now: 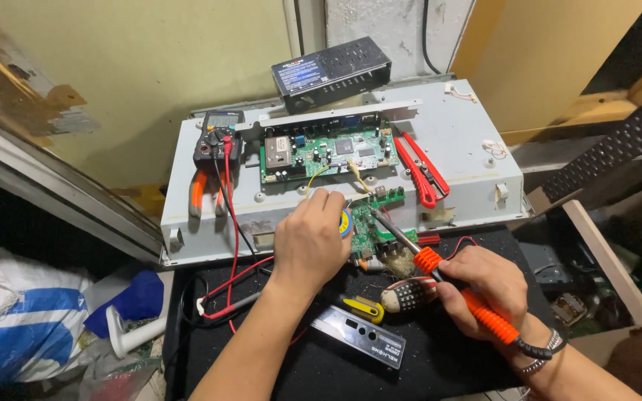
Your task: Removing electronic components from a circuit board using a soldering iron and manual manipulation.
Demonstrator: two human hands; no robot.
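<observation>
— what's at the centre here?

— a small green circuit board (369,223), lying at the front edge of a pale metal chassis panel (469,148) on the dark counter (425,356). the tip of an orange-handled soldering iron (440,271) rests on it.

— and the hands?

— the right hand (484,286) has its fingers wrapped tight round the iron's orange grip. the left hand (310,241) sits at the board's left edge, fingers curled in around a small blue-and-yellow spool (345,221), mostly hidden under them.

— close by?

— a screwdriver with a chequered handle (408,293) lies just under the iron, a yellow clip (363,307) beside it, and a grey faceplate strip (358,338) nearer the viewer.

— further out?

— a larger green board (328,152) is mounted on the panel. red wire strippers (419,171) lie to its right, a multimeter (218,137) with red and black leads to its left, orange-handled pliers (206,191) below that. a black perforated box (332,70) stands at the back against the wall.
</observation>
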